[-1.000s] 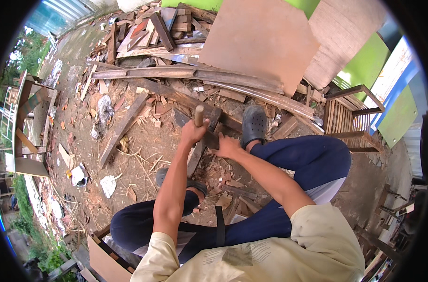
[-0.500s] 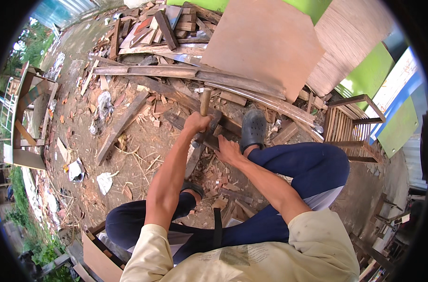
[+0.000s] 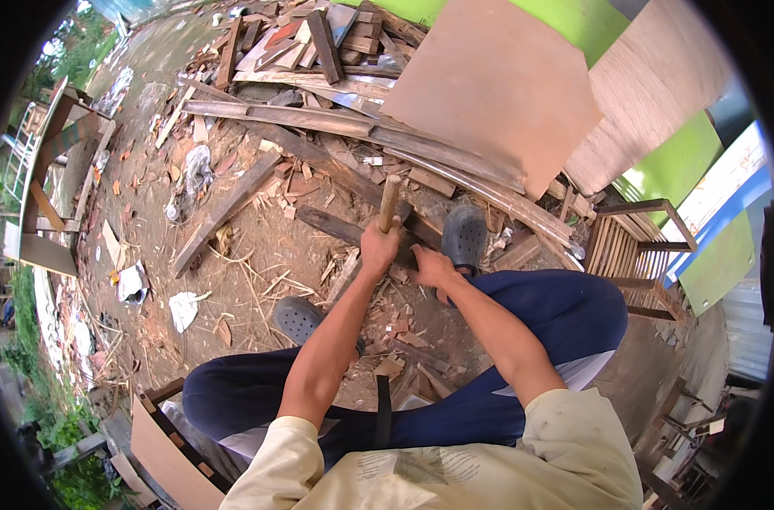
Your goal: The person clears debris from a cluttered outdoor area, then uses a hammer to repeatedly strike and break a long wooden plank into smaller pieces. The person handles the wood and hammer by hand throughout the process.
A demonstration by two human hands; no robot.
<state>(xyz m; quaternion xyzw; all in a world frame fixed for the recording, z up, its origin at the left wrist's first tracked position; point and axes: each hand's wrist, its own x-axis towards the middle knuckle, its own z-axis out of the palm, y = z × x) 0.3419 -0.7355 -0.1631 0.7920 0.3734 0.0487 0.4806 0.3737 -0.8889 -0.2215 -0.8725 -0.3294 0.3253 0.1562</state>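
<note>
My left hand is closed around a hammer, whose pale wooden handle points up and away from me. The hammer's head is hidden behind the hand. Just to the right, my right hand grips the near end of a dark wooden plank, which slants off to the far left under my left hand. Both hands are close together, low over the ground between my feet. Another dark beam lies behind them, beside my right clog.
Scrap wood is heaped at the far side, with long boards in front. A large brown panel leans at far right, near a slatted wooden frame. My left clog and a loose beam are at left.
My left hand has moved right and slightly down with the hammer, closer to my right hand. My right hand has shifted slightly right. My left clog has come into fuller view.
</note>
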